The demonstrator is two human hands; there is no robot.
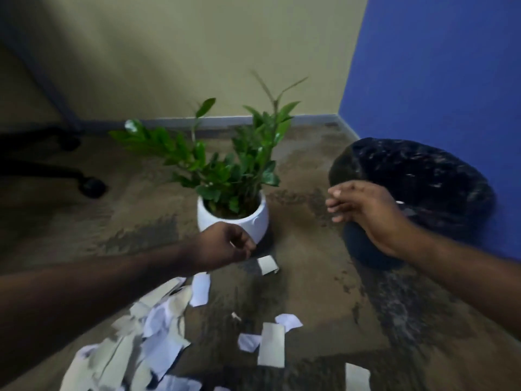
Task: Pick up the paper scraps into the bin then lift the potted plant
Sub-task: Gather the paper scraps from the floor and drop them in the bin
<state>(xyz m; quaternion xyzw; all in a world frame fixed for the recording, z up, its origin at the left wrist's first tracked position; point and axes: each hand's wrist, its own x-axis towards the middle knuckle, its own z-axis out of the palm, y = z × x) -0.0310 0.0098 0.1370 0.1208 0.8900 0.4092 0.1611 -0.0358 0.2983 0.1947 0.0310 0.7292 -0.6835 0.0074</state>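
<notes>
White and grey paper scraps (158, 328) lay strewn on the stained carpet (324, 306) in front of the potted plant (234, 204), most of them heaped to its near left, with single pieces nearer the middle and one curled scrap (267, 264) just in front of the pot. The bin (417, 198), lined with a black bag, stood to the right of the plant, against the blue wall (439, 80).

The left hand (225, 246) hovered just in front of the pot with its fingers curled; it seemed to pinch a small scrap, though blur made that hard to confirm. The right hand (363, 210) hung over the near rim of the bin, fingers loosely spread and holding nothing.

The clearing step looked barely begun, since most of the paper remained on the floor. To do it well, the person would have done best to gather the heap left of the plant in handfuls rather than piece by piece, carry each load fully over the bin's mouth before letting go, and keep the forearm clear of the leaves. The plant should wait until the loose pieces in front of it were gone.
</notes>
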